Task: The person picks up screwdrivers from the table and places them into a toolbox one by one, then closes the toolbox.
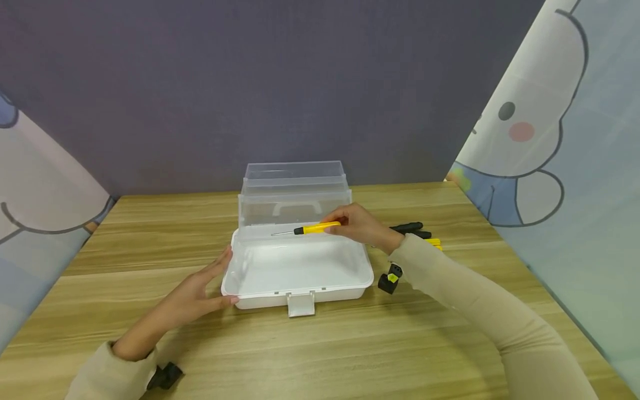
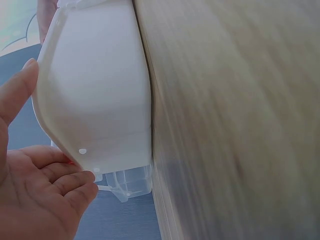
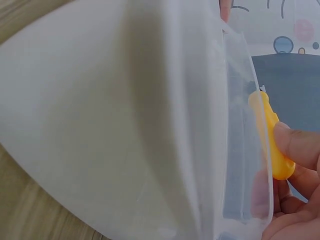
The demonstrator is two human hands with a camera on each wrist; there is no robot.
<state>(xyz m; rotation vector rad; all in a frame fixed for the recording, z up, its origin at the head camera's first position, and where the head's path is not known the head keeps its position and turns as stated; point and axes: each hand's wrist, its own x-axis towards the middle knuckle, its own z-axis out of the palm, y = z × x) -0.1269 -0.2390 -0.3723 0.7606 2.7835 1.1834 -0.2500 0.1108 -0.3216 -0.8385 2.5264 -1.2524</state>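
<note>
Box is mid-frame on the table, lid up behind it. Screwdriver is in the right hand, over the box's back part; left hand at its left end, other tools off right.

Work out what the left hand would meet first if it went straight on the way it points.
The left hand would probably meet the white box first, at its left end; the fingers lie very close to it, though exact contact is unclear.

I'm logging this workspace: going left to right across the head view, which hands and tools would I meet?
Left hand, yellow-handled screwdriver, right hand, black handles, yellow handles.
</note>
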